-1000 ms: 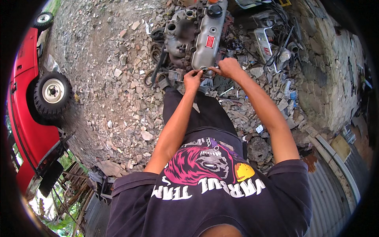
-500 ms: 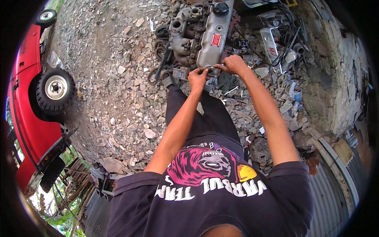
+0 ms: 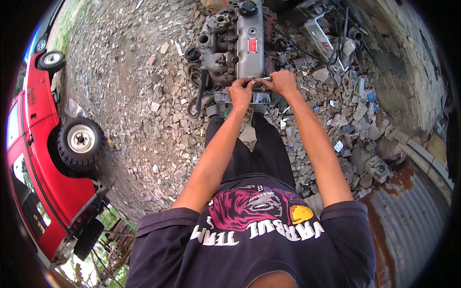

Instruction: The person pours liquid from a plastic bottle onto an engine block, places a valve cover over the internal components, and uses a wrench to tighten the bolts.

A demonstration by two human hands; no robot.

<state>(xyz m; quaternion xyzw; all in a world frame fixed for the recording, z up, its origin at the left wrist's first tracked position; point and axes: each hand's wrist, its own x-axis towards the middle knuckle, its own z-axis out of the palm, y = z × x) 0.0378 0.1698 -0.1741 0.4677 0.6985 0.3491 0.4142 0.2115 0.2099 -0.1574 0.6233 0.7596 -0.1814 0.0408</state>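
In front of me an engine (image 3: 218,55) stands on the rubble, with a long silver valve cover (image 3: 250,62) on top that carries a black cap (image 3: 248,8) and a red label. Fingers pinched, my left hand (image 3: 240,93) is at the near end of the cover; what they hold is hidden. Close beside it on the right, my right hand (image 3: 282,83) is closed around a slim metal tool (image 3: 265,78), its kind too small to tell. Both hands meet near a small round fitting at the cover's edge.
Broken stone and debris (image 3: 144,110) cover the ground. A red vehicle (image 3: 60,177) with a large wheel (image 3: 81,138) stands at the left. On the right are a white plastic crate (image 3: 321,41), loose hoses, a wall (image 3: 418,62) and a rusty corrugated sheet (image 3: 408,225).
My view has shifted and turned slightly, so the engine appears farther up and left and the vehicle lower. Both hands stay at the near end of the valve cover.
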